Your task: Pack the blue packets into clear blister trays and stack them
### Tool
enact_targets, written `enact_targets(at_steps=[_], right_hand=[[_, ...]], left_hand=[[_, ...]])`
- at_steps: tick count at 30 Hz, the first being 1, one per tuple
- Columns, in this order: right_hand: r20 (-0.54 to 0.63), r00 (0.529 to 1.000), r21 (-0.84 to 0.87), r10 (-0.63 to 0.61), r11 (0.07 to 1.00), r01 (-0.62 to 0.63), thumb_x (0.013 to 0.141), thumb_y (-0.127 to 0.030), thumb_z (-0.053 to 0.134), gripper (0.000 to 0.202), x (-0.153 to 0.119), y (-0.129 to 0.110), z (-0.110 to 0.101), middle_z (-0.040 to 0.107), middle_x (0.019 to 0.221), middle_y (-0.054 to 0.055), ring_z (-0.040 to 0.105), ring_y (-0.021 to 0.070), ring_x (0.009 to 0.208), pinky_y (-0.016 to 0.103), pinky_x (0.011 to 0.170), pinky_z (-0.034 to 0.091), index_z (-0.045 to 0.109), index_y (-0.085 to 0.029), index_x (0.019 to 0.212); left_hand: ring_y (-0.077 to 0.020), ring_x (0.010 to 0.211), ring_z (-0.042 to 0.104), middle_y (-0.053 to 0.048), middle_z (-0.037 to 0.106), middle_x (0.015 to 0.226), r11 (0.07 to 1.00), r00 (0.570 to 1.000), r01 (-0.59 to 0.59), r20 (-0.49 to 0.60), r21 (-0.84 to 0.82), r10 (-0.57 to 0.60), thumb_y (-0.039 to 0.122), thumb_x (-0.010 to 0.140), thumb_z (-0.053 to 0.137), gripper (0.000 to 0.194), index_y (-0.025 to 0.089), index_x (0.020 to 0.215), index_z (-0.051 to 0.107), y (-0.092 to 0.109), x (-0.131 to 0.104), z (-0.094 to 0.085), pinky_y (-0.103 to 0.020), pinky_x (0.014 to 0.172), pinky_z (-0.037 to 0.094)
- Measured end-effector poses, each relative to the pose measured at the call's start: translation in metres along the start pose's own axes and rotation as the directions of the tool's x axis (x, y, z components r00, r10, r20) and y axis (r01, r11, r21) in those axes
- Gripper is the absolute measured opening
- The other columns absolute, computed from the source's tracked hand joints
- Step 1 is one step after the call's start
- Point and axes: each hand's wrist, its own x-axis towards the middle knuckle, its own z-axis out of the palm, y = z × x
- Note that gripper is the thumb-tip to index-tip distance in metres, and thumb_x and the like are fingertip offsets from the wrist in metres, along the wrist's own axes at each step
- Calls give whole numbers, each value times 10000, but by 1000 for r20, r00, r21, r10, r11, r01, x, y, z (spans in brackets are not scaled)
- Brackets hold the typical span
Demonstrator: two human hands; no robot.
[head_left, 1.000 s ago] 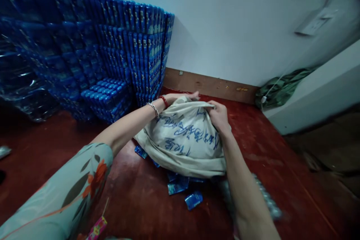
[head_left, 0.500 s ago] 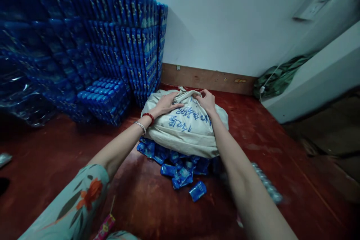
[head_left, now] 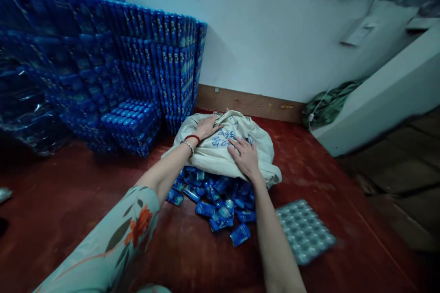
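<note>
A cream cloth sack (head_left: 233,160) with blue handwriting lies on the red floor. My left hand (head_left: 207,127) rests on its upper left, near a bunched fold, fingers stretched over the cloth; the fingertips are partly hidden. Lower on the right, my right hand (head_left: 244,155) lies on the sack with its fingers spread. Small blue packets (head_left: 220,199) are heaped under and in front of the sack's near edge. One blue packet (head_left: 239,235) sits apart at the front.
Stacked blue shrink-wrapped packs (head_left: 151,59) rise at the left, with a smaller block (head_left: 132,119) before them. A clear moulded tray (head_left: 305,231) lies right of my forearm. Behind are a white wall (head_left: 261,46) and a green bag (head_left: 330,103).
My right hand has come off the sack's top edge and moved down onto its front. The sack's near edge has lifted, baring more packets. The view has shifted, showing the whole tray.
</note>
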Motion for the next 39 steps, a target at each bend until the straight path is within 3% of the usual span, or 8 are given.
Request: enact_targets(at_steps=[5, 11, 17, 21, 23, 28, 33, 39], right_hand=[[118, 993, 100, 20, 995, -32, 938, -457, 309, 428, 11, 10, -5, 565, 1283, 50, 462, 233, 1221, 473, 1040, 288, 627, -255, 1141], [-87, 996, 147, -31, 988, 44, 935, -391, 314, 408, -27, -5, -13, 567, 1274, 68, 455, 220, 1228, 522, 1093, 164, 586, -227, 1191], [-360, 928, 177, 93, 984, -30, 923, -380, 345, 358, -139, 4, -48, 659, 1088, 60, 572, 204, 1055, 437, 1036, 325, 636, -247, 1084], [-443, 850, 65, 284, 956, -285, 903, -396, 351, 404, -229, 34, -49, 639, 1093, 131, 533, 266, 1082, 464, 974, 375, 618, -186, 1121], [-378, 869, -22, 318, 936, -352, 889, -412, 348, 440, -258, 46, -38, 593, 1182, 161, 485, 297, 1141, 505, 971, 362, 591, -163, 1160], [-295, 891, -114, 345, 913, -391, 891, -304, 278, 405, -275, 51, -12, 609, 1128, 147, 494, 303, 1115, 539, 944, 345, 632, -190, 1052], [-296, 855, -247, 425, 831, -498, 877, -378, 361, 387, -263, 48, -18, 603, 1013, 193, 534, 321, 936, 433, 722, 408, 672, -165, 965], [50, 862, -138, 505, 858, -495, 840, -375, 445, 296, -249, 80, -40, 693, 957, 87, 613, 276, 880, 351, 679, 419, 704, -242, 892]], left_hand=[[-281, 1317, 332, -174, 379, 1419, 999, 994, -21, 102, -38, 25, 552, 896, 337, 665, 128, 1400, 250, 5, -22, -18, -439, 1093, 167], [-251, 1371, 239, -101, 342, 1458, 998, 980, 0, 200, -61, 13, 512, 922, 257, 567, 214, 1402, 293, 16, -91, -47, -493, 1115, 25], [-189, 1366, 259, -55, 312, 1477, 994, 992, 52, 124, -91, -40, 420, 932, 255, 500, 240, 1394, 324, 26, -242, -51, -409, 1137, 148], [-198, 1315, 365, -65, 362, 1444, 972, 977, 203, 87, -115, -193, 372, 916, 311, 492, 267, 1397, 314, 20, -353, -23, -367, 1076, 326], [-235, 1343, 320, -103, 322, 1463, 966, 965, 255, 71, -49, -251, 355, 889, 374, 539, 234, 1408, 292, 15, -385, -6, -400, 1072, 329], [-294, 1400, 128, -180, 173, 1509, 919, 905, 390, 160, 56, -394, 359, 892, 406, 598, 164, 1429, 229, 24, -394, 19, -533, 1089, 208], [-290, 1402, 88, -183, 189, 1502, 918, 906, 381, 158, 104, -394, 382, 896, 406, 598, 159, 1425, 239, 38, -387, 32, -546, 1087, 195], [-267, 1391, 182, -143, 281, 1481, 923, 932, 339, 73, 180, -356, 389, 896, 379, 552, 167, 1399, 317, 33, -398, 49, -496, 1115, 192]])
